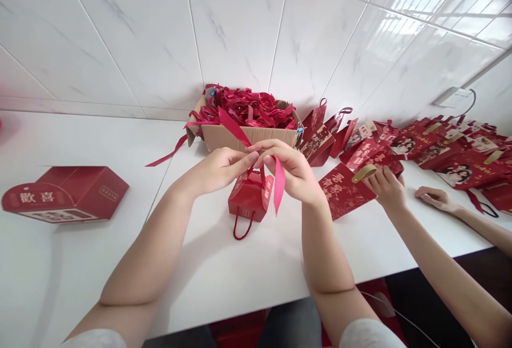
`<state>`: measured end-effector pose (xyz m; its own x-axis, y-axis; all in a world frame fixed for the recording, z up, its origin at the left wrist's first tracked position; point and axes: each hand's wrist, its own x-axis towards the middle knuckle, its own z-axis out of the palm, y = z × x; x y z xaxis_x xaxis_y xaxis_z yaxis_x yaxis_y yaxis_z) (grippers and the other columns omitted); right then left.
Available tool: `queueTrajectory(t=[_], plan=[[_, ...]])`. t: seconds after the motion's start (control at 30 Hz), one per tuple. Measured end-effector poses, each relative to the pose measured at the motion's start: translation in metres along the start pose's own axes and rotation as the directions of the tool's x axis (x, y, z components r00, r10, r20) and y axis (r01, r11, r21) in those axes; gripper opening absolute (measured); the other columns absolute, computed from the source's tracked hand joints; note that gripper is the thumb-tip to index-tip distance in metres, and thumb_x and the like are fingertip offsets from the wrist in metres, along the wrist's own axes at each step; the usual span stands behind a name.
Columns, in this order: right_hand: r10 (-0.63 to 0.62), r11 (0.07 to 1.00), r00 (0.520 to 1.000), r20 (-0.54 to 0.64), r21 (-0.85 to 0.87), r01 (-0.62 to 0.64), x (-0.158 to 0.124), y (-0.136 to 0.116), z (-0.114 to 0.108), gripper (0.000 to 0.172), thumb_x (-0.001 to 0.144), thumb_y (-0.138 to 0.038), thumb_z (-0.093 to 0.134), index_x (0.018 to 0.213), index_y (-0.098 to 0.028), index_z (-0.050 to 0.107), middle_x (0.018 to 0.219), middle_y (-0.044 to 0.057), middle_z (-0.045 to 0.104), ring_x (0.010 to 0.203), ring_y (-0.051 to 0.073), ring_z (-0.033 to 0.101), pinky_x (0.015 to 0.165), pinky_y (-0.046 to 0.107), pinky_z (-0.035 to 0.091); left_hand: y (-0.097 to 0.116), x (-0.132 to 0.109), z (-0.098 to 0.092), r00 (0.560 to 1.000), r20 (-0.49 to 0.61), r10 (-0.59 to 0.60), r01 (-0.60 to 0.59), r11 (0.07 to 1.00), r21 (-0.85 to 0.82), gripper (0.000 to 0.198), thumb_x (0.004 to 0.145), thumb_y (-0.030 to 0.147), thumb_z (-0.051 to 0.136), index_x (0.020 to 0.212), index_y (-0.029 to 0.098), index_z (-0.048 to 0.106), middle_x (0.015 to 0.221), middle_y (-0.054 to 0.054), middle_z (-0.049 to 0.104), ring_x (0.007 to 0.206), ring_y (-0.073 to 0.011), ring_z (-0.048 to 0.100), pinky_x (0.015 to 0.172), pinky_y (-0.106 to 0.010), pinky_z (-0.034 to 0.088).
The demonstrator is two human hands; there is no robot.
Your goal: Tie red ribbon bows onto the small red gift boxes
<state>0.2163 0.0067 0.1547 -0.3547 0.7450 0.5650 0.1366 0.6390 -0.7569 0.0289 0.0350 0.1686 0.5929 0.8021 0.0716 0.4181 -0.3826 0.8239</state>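
Note:
A small red gift box [246, 201] stands on the white table in front of me, its dark red cord handle drooping over the near side. Above its top, a pinkish-red ribbon [279, 188] runs between my fingers, one end hanging down on the right and another sticking up toward the back. My left hand [224, 169] pinches the ribbon between thumb and fingers. From the other side my right hand [286, 166] is also closed on the ribbon, fingertips meeting those of the left. The fingers partly hide where the ribbon crosses.
Behind the gift box, a cardboard box [240, 137] holds a heap of red ribbons. A larger red box [80, 193] lies at left. At right, a co-worker's hand [386, 185] touches a red gift bag [344, 190]; many decorated bags [460, 169] stand farther right.

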Motion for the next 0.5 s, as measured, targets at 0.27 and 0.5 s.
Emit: queueTrajectory(t=[0.27,0.5], plan=[[-0.031,0.998,0.997,0.075,0.048,0.027,0.0003,-0.0004,-0.0024,0.026,0.094,-0.032,0.049,0.079,-0.018,0.064,0.116,0.008,0.06,0.1,0.017,0.063,0.092,0.036,0.052,-0.0029,0.0019,0.0036,0.999,-0.028,-0.032,0.031,0.999,-0.02,0.055,0.088,0.062,0.043,0.063,0.016,0.058,0.06,-0.002,0.053,0.055,-0.0119,0.048,0.05,-0.024,0.034],[-0.053,0.996,0.992,0.115,-0.058,0.06,-0.0015,-0.0006,-0.0074,0.025,0.095,-0.031,0.048,0.084,-0.018,0.067,0.126,0.01,0.056,0.109,0.019,0.061,0.095,0.037,0.052,-0.0024,0.0016,0.0013,0.998,0.006,-0.057,0.057,0.996,-0.062,0.047,0.088,0.053,0.048,0.06,0.016,0.052,0.061,0.0,0.046,0.057,-0.0106,0.042,0.053,-0.025,0.032]])
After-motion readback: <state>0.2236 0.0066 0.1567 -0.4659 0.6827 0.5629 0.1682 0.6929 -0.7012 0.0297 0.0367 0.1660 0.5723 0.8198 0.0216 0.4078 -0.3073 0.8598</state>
